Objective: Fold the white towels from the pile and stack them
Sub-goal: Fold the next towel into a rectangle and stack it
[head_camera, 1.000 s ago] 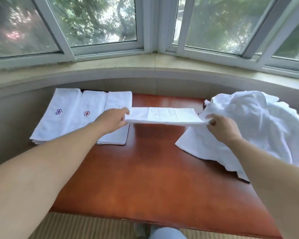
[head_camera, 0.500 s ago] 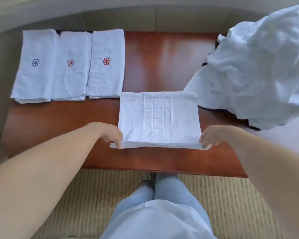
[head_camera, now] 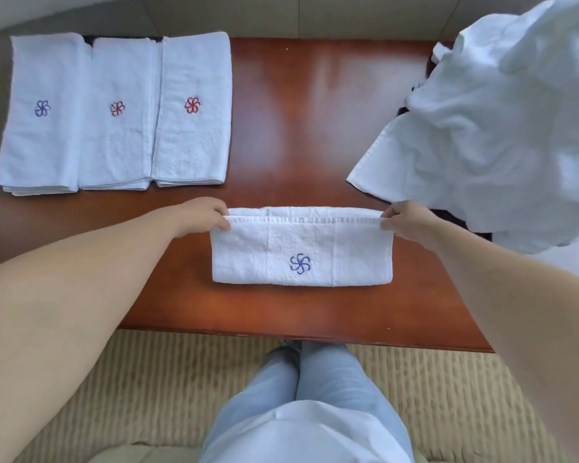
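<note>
A white towel (head_camera: pixel 301 252) lies folded in half on the wooden table (head_camera: pixel 298 135), a blue flower emblem on its upper face. My left hand (head_camera: pixel 204 215) pinches its far left corner and my right hand (head_camera: pixel 406 218) pinches its far right corner. The top layer's edge sits just short of the far edge of the layer beneath. Three stacks of folded towels (head_camera: pixel 114 111) lie side by side at the far left, each showing a flower emblem. The loose pile of white towels (head_camera: pixel 502 121) is heaped at the far right.
The table's near edge (head_camera: pixel 301 339) runs just above my legs (head_camera: pixel 305 406), over a beige ribbed carpet (head_camera: pixel 448 402). A beige wall ledge (head_camera: pixel 281 15) borders the table's far side. Bare wood lies between the stacks and the pile.
Both hands lifted the towel's near edge and carried it away from me, folding the towel in half so the blue emblem faces up. The camera tilted down from the window.
</note>
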{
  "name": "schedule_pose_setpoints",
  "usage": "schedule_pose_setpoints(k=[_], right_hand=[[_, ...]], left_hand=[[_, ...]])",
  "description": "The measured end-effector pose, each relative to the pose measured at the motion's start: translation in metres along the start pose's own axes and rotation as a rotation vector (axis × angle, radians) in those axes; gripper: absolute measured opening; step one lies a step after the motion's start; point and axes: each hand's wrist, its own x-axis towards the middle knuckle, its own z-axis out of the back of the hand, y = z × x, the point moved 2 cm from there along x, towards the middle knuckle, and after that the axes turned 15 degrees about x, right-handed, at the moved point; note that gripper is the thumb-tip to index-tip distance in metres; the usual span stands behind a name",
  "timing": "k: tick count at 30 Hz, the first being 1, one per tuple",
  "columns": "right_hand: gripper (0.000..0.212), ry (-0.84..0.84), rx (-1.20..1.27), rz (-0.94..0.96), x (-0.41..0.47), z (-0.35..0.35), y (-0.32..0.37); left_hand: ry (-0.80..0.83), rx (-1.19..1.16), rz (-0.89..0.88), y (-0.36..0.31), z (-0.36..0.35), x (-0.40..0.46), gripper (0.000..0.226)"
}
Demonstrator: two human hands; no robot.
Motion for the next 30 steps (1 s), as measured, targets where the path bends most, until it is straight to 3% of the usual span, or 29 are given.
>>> schedule_pose_setpoints(k=[5, 12, 21, 24, 28, 30], right_hand=[[0.007, -0.128, 0.253, 0.009, 0.025, -0.025, -0.031], [0.007, -0.190, 0.222, 0.120, 0.033, -0.034, -0.038], [0.014, -0.295, 0.076, 0.135, 0.045, -0.048, -0.038], [0.030, -0.343, 0.098, 0.124, 0.038, -0.054, -0.037], [0.054, -0.489, -0.176, 0.295, 0.007, -0.071, -0.027], [0.050, -0.414, -0.285, 0.398, -0.009, -0.089, -0.020]], left_hand=[[-0.188, -0.210, 0.057, 0.012, -0.028, 0.026, 0.013], [-0.236, -0.373, 0.063, 0.017, -0.045, 0.026, 0.016], [-0.395, -0.074, 0.071, 0.015, -0.059, 0.040, 0.019], [-0.462, -0.032, 0.046, 0.012, -0.067, 0.038, 0.032], [-0.694, 0.307, 0.077, -0.011, -0.081, 0.014, 0.056], [-0.640, 0.344, -0.030, -0.032, -0.092, 0.004, 0.055]])
